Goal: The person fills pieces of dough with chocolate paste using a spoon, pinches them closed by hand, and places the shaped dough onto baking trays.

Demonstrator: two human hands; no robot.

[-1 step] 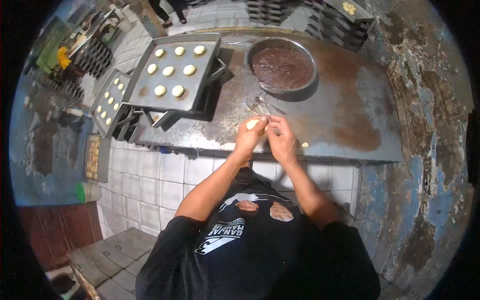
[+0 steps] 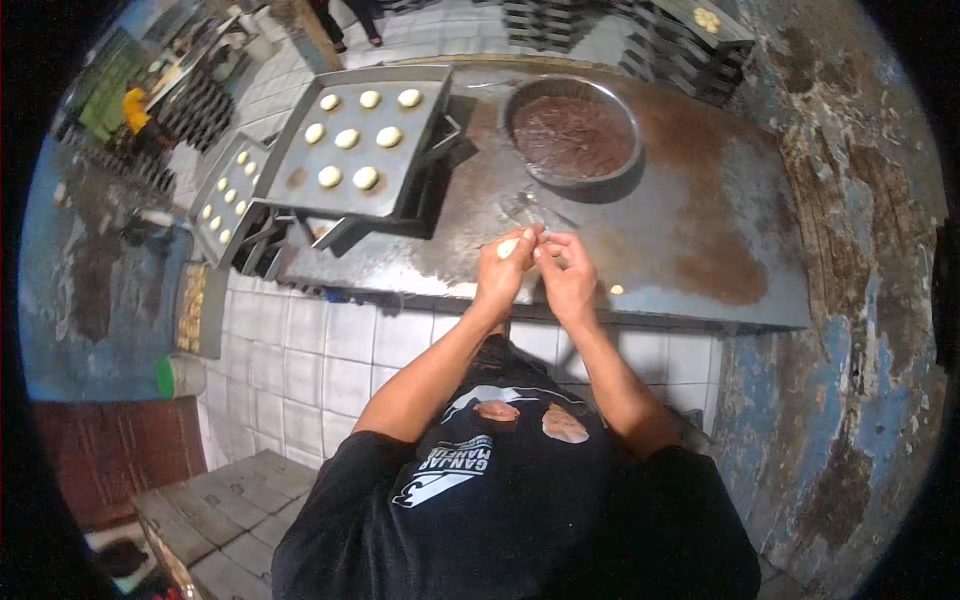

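Near the front edge of the metal table, my left hand (image 2: 502,272) is closed around a piece of pale dough (image 2: 507,247), part of which shows between thumb and fingers. My right hand (image 2: 570,285) is bent beside it, thumb and fingertips pinched together against the left thumb tip. What the right fingertips pinch is too small to make out. Just beyond both hands lies a thin, shiny tool (image 2: 530,208), its shape unclear. Farther back stands a round metal bowl (image 2: 638,150) of dark brown paste. A small dough scrap (image 2: 616,289) lies right of my right hand.
To the left, a metal baking tray (image 2: 292,205) carrying several round dough balls rests on more stacked trays. A lower tray (image 2: 216,246) beside it also bears dough balls. A peeling wall (image 2: 850,300) bounds the right side. Dark racks (image 2: 540,25) and a person's feet (image 2: 358,44) are beyond the table.
The whole view has shifted slightly, so the table, trays and bowl appear a little farther right. Both hands stay together at the dough with almost the same grip.
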